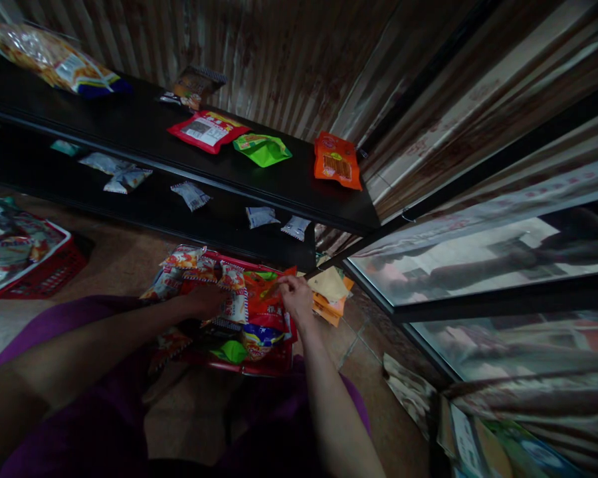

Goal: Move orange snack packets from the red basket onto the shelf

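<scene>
A red basket [292, 335] full of snack packets sits on the floor between my knees. My left hand [212, 302] reaches into it among small white-and-red packets [236, 304]; its fingers are dark and hard to make out. At the basket's right side, my right hand [295, 295] pinches the edge of an orange snack packet [272, 289], which lies over a larger red bag [264, 311]. Nearer me in the basket are a blue-and-clear snack bag [262, 338] and a bright green packet [230, 352].
Ahead stands a black shelf [144, 126] holding a red bag [209, 131], a green packet [263, 150] and an orange packet [337, 161]. Several small silvery packets [190, 195] lie one level down. Another red basket [54, 269] is at left; a black-framed mirror [498, 259] is at right.
</scene>
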The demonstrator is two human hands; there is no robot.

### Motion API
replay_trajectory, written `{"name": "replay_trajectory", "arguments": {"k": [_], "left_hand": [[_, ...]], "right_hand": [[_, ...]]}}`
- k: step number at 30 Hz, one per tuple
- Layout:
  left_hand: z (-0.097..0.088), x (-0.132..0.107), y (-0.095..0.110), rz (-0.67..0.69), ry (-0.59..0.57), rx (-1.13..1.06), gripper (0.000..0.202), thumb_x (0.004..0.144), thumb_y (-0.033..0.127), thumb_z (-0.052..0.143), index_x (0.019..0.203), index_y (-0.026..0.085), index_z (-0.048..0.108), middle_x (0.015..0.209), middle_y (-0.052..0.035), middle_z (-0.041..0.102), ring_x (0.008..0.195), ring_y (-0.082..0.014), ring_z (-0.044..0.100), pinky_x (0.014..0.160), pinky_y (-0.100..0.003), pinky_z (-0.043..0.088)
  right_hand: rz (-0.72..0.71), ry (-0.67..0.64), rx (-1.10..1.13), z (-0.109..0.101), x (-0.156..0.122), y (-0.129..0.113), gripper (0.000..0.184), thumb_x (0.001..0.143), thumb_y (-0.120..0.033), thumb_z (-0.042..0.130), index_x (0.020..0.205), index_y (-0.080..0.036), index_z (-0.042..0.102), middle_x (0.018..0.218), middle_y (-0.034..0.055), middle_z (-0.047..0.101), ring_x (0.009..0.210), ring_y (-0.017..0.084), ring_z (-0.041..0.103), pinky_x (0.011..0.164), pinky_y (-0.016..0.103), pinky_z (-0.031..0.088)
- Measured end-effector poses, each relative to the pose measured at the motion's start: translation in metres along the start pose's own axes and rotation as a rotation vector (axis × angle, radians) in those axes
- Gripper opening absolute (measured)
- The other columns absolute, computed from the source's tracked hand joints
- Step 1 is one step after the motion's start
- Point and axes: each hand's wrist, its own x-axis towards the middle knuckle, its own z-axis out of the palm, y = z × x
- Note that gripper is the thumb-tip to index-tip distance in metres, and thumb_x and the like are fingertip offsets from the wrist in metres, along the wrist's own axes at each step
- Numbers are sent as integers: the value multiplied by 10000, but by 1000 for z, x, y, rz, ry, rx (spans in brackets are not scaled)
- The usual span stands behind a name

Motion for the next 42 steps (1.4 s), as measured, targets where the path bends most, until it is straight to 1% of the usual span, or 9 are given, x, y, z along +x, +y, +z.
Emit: {"name": "replay_trajectory", "arguments": {"k": [3, 7, 13, 16, 23, 28, 34, 38, 42], "left_hand": [[-4, -3, 2, 5, 1, -53, 439, 834, 361, 519, 1257, 261, 575, 1326, -84, 602, 1239, -271, 530, 1010, -386, 403], [-9, -3, 6, 11, 59, -87, 386, 867, 337, 478, 1224, 252, 595, 1323, -67, 605, 1245, -259, 527, 1037, -382, 389], [-32, 5, 15, -150, 476, -348, 438, 922, 305, 323, 1260, 165, 564, 1287, -95, 609, 1167, -217, 569, 1009, -341, 427], [-45, 5, 15, -157, 563, -571, 476, 927, 371, 258, 1144, 161, 626, 1159, -67, 667, 1075, -202, 603, 970, -332, 456], [-50, 5, 15, 49, 424, -1016, 469, 868, 478, 382, 1004, 167, 705, 1137, -64, 691, 1082, -232, 606, 983, -344, 435], [-47, 7, 9, -149, 501, -1329, 340, 758, 404, 605, 976, 161, 701, 1078, -86, 701, 1001, -233, 636, 817, -321, 501], [-53, 4, 5, -248, 354, -1721, 109, 741, 192, 664, 829, 130, 677, 800, -70, 719, 672, -172, 655, 653, -293, 531], [-49, 3, 6, -283, 291, -1913, 78, 818, 169, 601, 817, 115, 657, 716, -72, 702, 625, -168, 664, 652, -289, 540], [-38, 1, 16, -252, 182, -2090, 84, 845, 162, 593, 892, 126, 654, 816, -83, 722, 771, -197, 703, 756, -311, 548]], "right_hand": [[-109, 124, 292, -16, 1, 1, 200, 725, -261, 496, 718, -216, 691, 906, 60, 699, 919, 206, 628, 868, 328, 479], [42, 179, 613, -32, 5, 18, 241, 705, -305, 471, 769, -190, 672, 823, 50, 687, 765, 198, 623, 725, 317, 489], [152, 124, 773, -49, 11, 43, 216, 672, -312, 462, 759, -199, 625, 808, 49, 659, 699, 202, 615, 634, 316, 486], [163, 67, 879, -46, 11, 43, 168, 664, -295, 467, 743, -217, 594, 778, 32, 651, 697, 206, 623, 639, 327, 494], [340, 0, 1360, -25, 23, 33, 135, 562, -165, 573, 675, -214, 628, 651, -27, 667, 599, 143, 613, 592, 259, 499], [410, -31, 1498, -22, 32, 26, 161, 535, -120, 587, 662, -209, 628, 651, -43, 689, 600, 130, 644, 576, 232, 518], [445, -13, 1566, -14, 38, 23, 172, 569, -92, 581, 696, -197, 627, 669, -32, 697, 607, 140, 660, 600, 263, 554], [471, 111, 1641, -3, 41, 18, 203, 595, -73, 574, 746, -198, 630, 721, -29, 713, 690, 137, 677, 703, 278, 564], [495, 184, 1675, 16, 38, 8, 234, 591, -64, 564, 762, -211, 630, 739, -45, 712, 730, 125, 671, 787, 275, 551]]}}
